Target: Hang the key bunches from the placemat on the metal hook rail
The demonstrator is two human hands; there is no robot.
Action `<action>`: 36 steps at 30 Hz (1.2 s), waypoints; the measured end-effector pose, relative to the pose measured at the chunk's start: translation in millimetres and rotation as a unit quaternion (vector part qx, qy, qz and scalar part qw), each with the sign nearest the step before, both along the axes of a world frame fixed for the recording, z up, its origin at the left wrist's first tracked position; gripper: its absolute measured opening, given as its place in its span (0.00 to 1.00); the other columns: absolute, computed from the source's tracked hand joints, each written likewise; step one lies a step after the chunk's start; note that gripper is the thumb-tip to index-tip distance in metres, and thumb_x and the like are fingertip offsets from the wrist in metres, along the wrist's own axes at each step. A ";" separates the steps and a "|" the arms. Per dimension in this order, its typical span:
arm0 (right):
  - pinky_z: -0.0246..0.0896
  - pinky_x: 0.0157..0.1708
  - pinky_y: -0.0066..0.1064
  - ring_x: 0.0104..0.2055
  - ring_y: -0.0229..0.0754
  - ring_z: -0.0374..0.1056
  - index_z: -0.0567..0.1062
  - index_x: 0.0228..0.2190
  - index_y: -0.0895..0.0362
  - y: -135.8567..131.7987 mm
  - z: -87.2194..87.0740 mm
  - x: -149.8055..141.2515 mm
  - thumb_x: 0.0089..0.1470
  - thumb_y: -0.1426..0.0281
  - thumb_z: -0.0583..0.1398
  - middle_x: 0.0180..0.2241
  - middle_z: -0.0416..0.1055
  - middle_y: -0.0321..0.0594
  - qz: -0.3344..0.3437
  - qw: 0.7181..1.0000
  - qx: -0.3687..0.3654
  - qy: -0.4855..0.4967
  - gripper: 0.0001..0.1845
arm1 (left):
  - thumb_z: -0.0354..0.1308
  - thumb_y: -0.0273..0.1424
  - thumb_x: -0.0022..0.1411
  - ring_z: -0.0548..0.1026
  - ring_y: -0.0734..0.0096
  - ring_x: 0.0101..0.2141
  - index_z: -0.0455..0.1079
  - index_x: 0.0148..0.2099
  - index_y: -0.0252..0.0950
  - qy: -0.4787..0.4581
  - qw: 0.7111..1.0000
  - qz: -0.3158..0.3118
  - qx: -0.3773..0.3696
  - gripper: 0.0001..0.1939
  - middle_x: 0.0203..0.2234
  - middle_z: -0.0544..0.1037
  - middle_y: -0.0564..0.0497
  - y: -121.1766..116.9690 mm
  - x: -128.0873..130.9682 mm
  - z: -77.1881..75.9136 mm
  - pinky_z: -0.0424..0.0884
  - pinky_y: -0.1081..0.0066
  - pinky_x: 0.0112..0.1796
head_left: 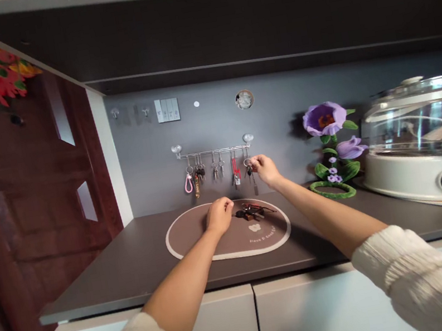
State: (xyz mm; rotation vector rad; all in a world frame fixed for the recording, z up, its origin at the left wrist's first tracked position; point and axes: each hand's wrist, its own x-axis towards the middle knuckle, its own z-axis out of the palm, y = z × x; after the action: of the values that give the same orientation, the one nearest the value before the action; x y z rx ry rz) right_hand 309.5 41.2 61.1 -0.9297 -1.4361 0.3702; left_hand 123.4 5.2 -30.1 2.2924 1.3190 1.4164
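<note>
My right hand is closed at the right end of the wall rack, fingertips pinching a key ring with dark keys and a tag dangling under it. The ring is at a hook of the rail; whether it hangs there freely I cannot tell. Lower down, my left hand is held over the oval brown mat with its fingers drawn together; what they hold, if anything, is hidden. Just right of it lies a pile of dark keys. Several key bunches hang along the rail, one with a pink loop, another with a red strap.
A purple felt flower with a green ring base stands on the counter at right, beside a white appliance with a clear top. Overhead juts a dark shelf. A brown door is at left.
</note>
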 end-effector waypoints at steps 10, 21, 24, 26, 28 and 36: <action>0.62 0.26 0.28 0.21 0.31 0.58 0.63 0.22 0.58 23.1 25.6 -6.7 0.50 0.75 0.50 0.20 0.61 0.33 0.003 0.996 -0.064 0.058 0.07 | 0.48 0.32 0.57 0.69 0.74 0.30 0.68 0.31 0.35 -0.012 1.000 0.005 -0.011 0.09 0.28 0.74 0.50 1.9 0.3 -1.7 0.63 0.74 0.33; 0.62 0.24 0.26 0.20 0.31 0.59 0.66 0.23 0.60 45.0 33.7 -19.6 0.49 0.75 0.51 0.17 0.61 0.34 -0.053 0.992 -0.101 0.051 0.07 | 0.48 0.31 0.56 0.69 0.73 0.30 0.68 0.31 0.35 -0.006 1.000 0.007 -0.020 0.09 0.29 0.74 0.50 2.4 0.0 -0.9 0.64 0.73 0.34; 0.61 0.23 0.25 0.20 0.32 0.59 0.67 0.24 0.60 48.8 33.8 -22.2 0.49 0.75 0.51 0.17 0.62 0.34 -0.069 0.991 -0.100 0.052 0.06 | 0.48 0.32 0.56 0.70 0.73 0.30 0.68 0.31 0.35 -0.007 1.000 0.007 -0.026 0.09 0.29 0.74 0.50 3.4 0.3 -1.3 0.64 0.73 0.34; 0.61 0.23 0.24 0.20 0.32 0.60 0.68 0.24 0.60 51.6 33.3 -22.6 0.49 0.75 0.52 0.17 0.63 0.35 -0.085 0.991 -0.097 0.042 0.07 | 0.48 0.32 0.56 0.70 0.73 0.30 0.68 0.31 0.35 -0.006 1.000 0.008 -0.028 0.09 0.29 0.75 0.50 3.8 0.4 -1.5 0.64 0.73 0.34; 0.61 0.24 0.25 0.21 0.33 0.62 0.69 0.24 0.60 54.7 32.5 -22.0 0.48 0.75 0.52 0.17 0.65 0.36 -0.114 0.989 -0.089 0.016 0.07 | 0.48 0.32 0.56 0.70 0.73 0.30 0.68 0.31 0.35 -0.002 1.000 0.008 -0.028 0.09 0.29 0.75 0.50 3.7 0.3 -1.5 0.64 0.73 0.34; 0.59 0.30 0.26 0.27 0.37 0.65 0.72 0.22 0.60 63.1 26.5 -20.4 0.48 0.74 0.51 0.20 0.68 0.41 -0.218 0.968 -0.077 -0.102 0.11 | 0.48 0.31 0.56 0.70 0.73 0.30 0.68 0.31 0.35 -0.001 1.000 0.011 -0.023 0.09 0.29 0.75 0.50 2.9 -0.1 -0.8 0.64 0.73 0.33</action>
State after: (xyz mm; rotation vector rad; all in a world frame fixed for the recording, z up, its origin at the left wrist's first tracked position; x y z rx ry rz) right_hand 289.1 104.3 87.6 -1.4091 -1.3510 0.0578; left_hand 123.3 8.2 -30.9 2.2538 1.3643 1.3810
